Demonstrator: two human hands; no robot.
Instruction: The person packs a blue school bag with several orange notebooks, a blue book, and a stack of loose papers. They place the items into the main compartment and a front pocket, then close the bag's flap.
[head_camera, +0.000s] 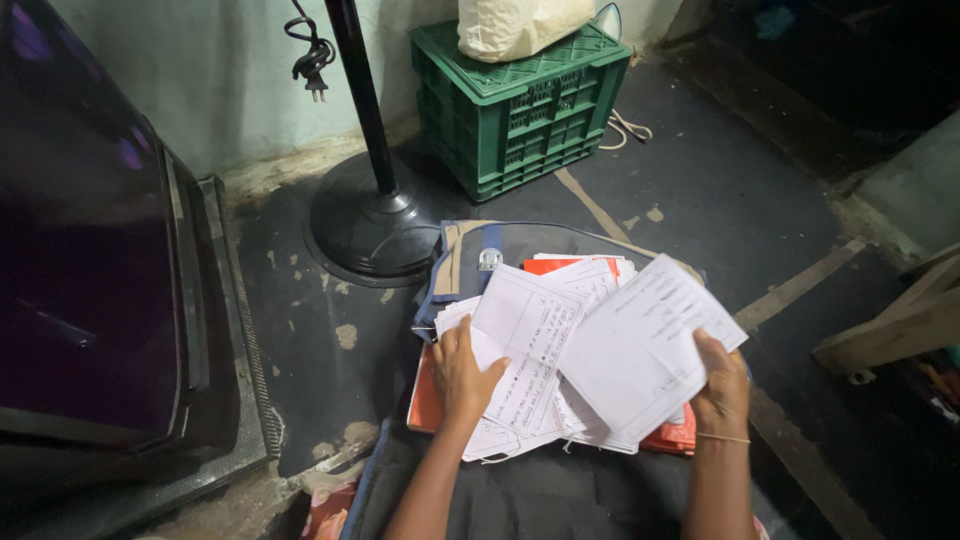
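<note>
Two bare hands work over a loose heap of white papers (530, 370) on the dark floor (700, 190). Left hand (462, 372) lies flat on the heap, fingers spread, pressing the sheets down rather than gripping. Right hand (722, 388) is closed on the lower edge of a single white sheet (640, 345), thumb on top, holding it tilted just above the pile; a thin band sits at that wrist. Beneath the papers, an orange-red folder (428, 400) shows at the left and lower right edges, and under that a grey-blue bag (470, 255) with a tan strap and a metal buckle. Near the bag's top edge stands the round black base of a fan stand (365, 220), its pole rising upward, a plug dangling beside it. Behind, against the pale wall, a green plastic crate (520, 105) carries a cream sack (520, 25). Large dark screen (90, 250) fills the left side. Wooden piece (890, 325) at far right.
</note>
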